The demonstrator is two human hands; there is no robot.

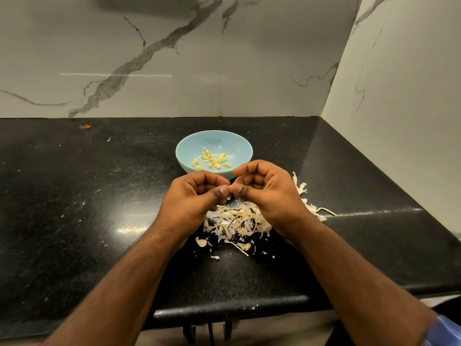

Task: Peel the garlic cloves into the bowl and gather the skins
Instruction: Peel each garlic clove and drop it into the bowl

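Left hand (197, 193) and right hand (262, 188) pinched together on a small garlic clove (229, 196) (mostly hidden), just above the skins (237, 221) heaped on the black counter (74, 196), pale blue bowl (214, 141) of peeled cloves (212, 159) just behind.

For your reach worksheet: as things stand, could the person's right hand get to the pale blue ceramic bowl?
Probably yes: the right hand is just in front of the pale blue ceramic bowl, nothing between, though its fingers pinch something small.
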